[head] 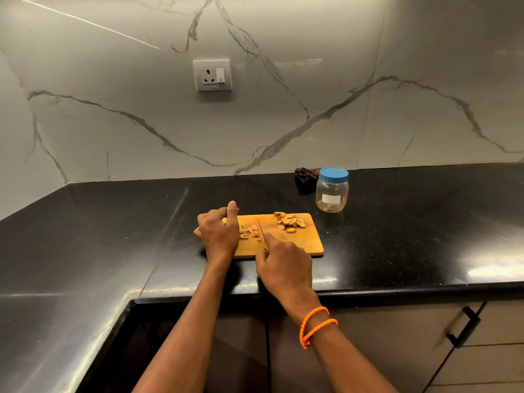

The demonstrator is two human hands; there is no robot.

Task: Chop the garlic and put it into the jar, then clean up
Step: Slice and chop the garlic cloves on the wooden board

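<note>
Pale chopped garlic (249, 231) beside left hand (218, 232), fingers curled; right hand (285, 269) grips knife (262, 232).

Right hand (285, 265) grips knife (261, 229) over garlic (249, 232); jar (332, 190) lidded.

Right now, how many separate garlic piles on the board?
2. One chopped pile sits beside the left hand, left of the knife blade; one pile of bigger pieces lies at the cutting board's far right. The hand may hide more.

Knife handle inside the right hand (285, 268), board's (307, 242) left end under the left hand (218, 234).
</note>
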